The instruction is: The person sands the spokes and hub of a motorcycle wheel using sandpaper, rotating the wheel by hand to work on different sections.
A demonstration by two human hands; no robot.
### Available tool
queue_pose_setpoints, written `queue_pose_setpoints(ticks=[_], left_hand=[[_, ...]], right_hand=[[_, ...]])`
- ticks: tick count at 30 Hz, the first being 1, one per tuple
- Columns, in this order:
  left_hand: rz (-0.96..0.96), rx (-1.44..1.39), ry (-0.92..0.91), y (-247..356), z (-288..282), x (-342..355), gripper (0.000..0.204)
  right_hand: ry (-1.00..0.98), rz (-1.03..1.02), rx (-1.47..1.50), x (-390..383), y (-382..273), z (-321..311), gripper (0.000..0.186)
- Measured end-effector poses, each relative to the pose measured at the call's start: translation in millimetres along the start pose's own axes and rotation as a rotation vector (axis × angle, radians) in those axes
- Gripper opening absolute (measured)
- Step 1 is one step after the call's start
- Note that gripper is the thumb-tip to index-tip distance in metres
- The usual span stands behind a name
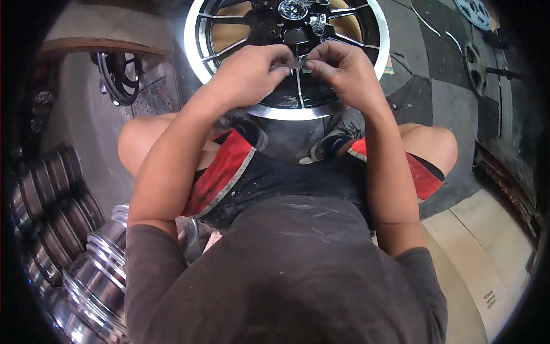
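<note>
A black alloy wheel with a bright silver rim (286,113) lies in front of me, its face up and its spokes edged in silver. Over its near spokes, my left hand (249,74) and my right hand (346,71) meet fingertip to fingertip. Between them is a small thin greyish strip (296,65); its exact kind is too small to tell. My left thumb and fingers pinch one end. The right thumb and forefinger close on the other end, where a bit of green shows. Whether the strip touches the wheel cannot be seen.
Polished silver wheel rims (94,275) are stacked at my left, beside darker ones (48,183). A black wheel (120,77) stands farther off at the left. At the far right are a bluish-grey wheel cover (474,12) and a dark wheel (475,69). Cardboard (487,246) lies at the right.
</note>
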State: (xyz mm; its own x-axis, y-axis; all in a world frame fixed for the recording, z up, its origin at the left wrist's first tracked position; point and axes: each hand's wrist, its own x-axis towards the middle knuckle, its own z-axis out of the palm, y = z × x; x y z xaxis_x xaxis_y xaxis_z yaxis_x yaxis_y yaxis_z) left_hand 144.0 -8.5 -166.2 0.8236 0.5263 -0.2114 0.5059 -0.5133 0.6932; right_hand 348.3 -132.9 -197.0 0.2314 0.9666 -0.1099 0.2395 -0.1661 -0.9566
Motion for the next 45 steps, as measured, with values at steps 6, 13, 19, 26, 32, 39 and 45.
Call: queue_pose_setpoints(ticks=[6, 13, 19, 26, 32, 39, 45], left_hand=[[0.142, 0.291, 0.121, -3, 16, 6, 0.022], [0.195, 0.511, 0.127, 0, 26, 14, 0.017], [0.237, 0.588, 0.142, -6, 30, 18, 0.018], [0.224, 0.579, 0.088, -2, 32, 17, 0.016], [0.217, 0.53, 0.03, 0, 37, 10, 0.015], [0.201, 0.516, -0.029, 3, 39, 6, 0.015], [0.145, 0.489, -0.094, 9, 35, 4, 0.017]], right_hand=[[0.091, -0.129, -0.379, 2, 20, 7, 0.018], [0.061, -0.066, -0.536, 2, 31, 16, 0.019], [0.033, -0.095, -0.587, 1, 29, 23, 0.018], [-0.001, -0.089, -0.672, 2, 28, 24, 0.019], [-0.122, 0.011, -0.672, -3, 20, 23, 0.021], [-0.193, 0.021, -0.671, -7, 26, 23, 0.021], [-0.264, -0.031, -0.654, -8, 32, 18, 0.024]])
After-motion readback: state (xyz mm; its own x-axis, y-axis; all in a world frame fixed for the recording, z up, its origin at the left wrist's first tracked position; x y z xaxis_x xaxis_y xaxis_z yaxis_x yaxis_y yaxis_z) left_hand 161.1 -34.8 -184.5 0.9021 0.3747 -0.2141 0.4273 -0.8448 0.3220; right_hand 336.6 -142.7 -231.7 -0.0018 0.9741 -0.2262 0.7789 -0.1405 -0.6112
